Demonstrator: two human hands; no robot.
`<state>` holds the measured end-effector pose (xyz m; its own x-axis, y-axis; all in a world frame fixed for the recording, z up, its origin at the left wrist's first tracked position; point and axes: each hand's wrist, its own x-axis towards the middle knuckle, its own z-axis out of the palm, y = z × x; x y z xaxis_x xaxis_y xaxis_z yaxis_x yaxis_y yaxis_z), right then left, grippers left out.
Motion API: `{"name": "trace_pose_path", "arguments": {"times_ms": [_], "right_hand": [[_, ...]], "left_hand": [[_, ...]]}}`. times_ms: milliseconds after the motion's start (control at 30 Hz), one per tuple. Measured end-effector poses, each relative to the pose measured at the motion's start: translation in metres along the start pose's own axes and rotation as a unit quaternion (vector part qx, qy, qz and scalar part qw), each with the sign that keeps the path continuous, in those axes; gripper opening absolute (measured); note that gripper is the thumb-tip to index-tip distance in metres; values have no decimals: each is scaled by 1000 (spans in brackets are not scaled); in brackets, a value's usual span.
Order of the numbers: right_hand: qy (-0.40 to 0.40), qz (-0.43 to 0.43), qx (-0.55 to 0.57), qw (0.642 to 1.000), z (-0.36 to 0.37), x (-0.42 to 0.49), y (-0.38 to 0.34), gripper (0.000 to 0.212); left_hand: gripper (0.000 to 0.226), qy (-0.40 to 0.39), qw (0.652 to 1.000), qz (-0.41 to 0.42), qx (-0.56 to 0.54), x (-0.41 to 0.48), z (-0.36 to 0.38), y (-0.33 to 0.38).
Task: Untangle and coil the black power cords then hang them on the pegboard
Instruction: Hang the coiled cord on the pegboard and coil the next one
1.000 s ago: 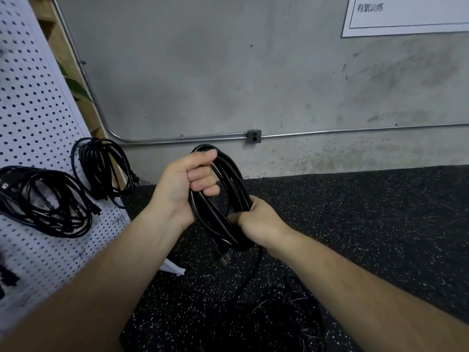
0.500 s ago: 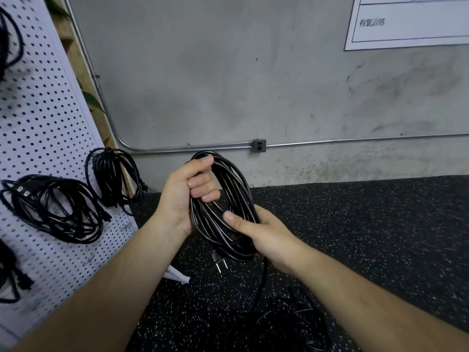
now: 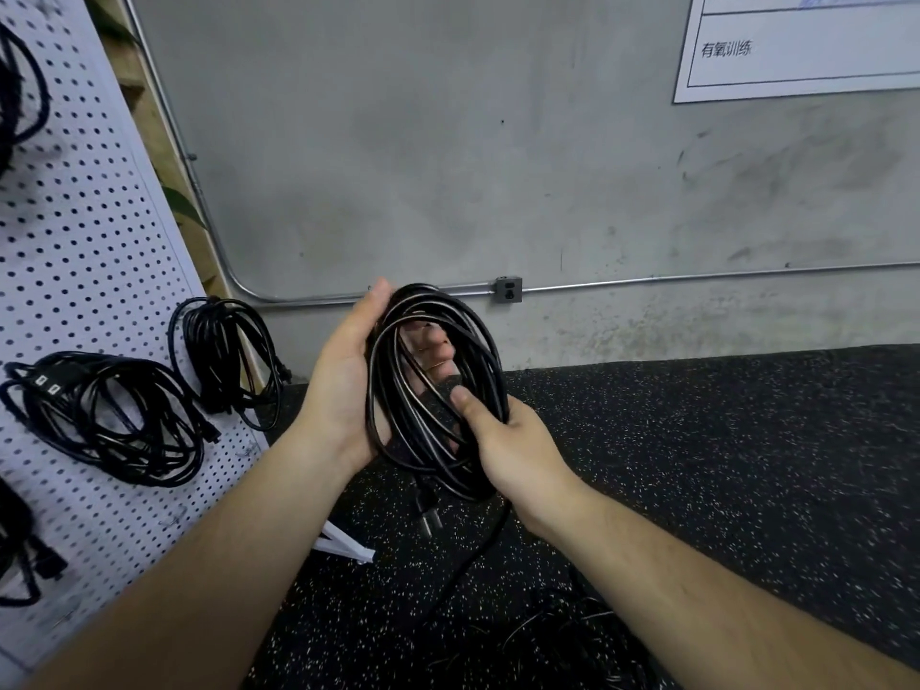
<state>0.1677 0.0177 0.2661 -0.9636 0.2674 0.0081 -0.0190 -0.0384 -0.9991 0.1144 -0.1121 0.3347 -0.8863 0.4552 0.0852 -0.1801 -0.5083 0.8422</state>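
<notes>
Grey concrete wall (image 3: 398, 141) backs the scene, and a black speckled rubber floor (image 3: 697, 440) lies below it. At centre frame, the coiled power cord (image 3: 428, 440) is held upright in the air above the floor, in front of the wall base. The left hand (image 3: 343, 385) cups the left side of the coil with the thumb at the top; its fingers (image 3: 433, 348) curl round the strands and show through the coil opening. The right hand (image 3: 508, 440) grips the lower right of the coil, with its thumb (image 3: 463, 398) pressed on the front strands. A plug (image 3: 428, 510) hangs just under the coil. One free length of cord (image 3: 478, 550) runs down to a loose cord pile (image 3: 547, 639) on the floor. To the left stands the white pegboard (image 3: 89, 251), tilted in view. It carries one hung coil (image 3: 229, 356) near its right edge and a second hung coil (image 3: 109, 415) beside it. A metal conduit (image 3: 697, 276) with an outlet box (image 3: 508, 289) runs along the wall. A white sign (image 3: 796, 47) is fixed at upper right.
</notes>
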Motion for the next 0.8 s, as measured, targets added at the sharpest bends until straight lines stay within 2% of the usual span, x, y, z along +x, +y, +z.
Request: {"name": "trace_pose_path", "arguments": {"times_ms": [133, 267, 367, 433, 500, 567, 633, 700, 800], "right_hand": [[37, -7, 38, 999, -3, 10, -6, 25], [57, 28, 104, 993, -7, 16, -11, 28], [56, 34, 133, 989, -12, 17, -14, 24], [46, 27, 117, 992, -16, 16, -15, 26], [38, 6, 69, 997, -16, 17, -14, 25], [41, -30, -34, 998, -16, 17, -11, 24], [18, -66, -140, 988, -13, 16, -7, 24], [-8, -86, -187, 979, -11, 12, -6, 25], [-30, -83, -163, 983, -16, 10, -10, 22]], "left_hand": [[88, -5, 1000, 6, 5, -4, -5, -6], [100, -70, 997, 31, -1, -9, -10, -13], [89, -49, 987, 60, 143, -11, -11, -30], [85, -19, 980, 47, 190, -13, -7, -42], [72, 24, 986, 40, 159, -14, -1, -48], [63, 59, 987, 42, 144, -14, 4, -47], [41, 74, 987, 30, 137, -12, 5, -43], [23, 83, 989, 8, 120, -10, 3, -40], [31, 92, 990, -6, 103, -7, 2, -38]]}}
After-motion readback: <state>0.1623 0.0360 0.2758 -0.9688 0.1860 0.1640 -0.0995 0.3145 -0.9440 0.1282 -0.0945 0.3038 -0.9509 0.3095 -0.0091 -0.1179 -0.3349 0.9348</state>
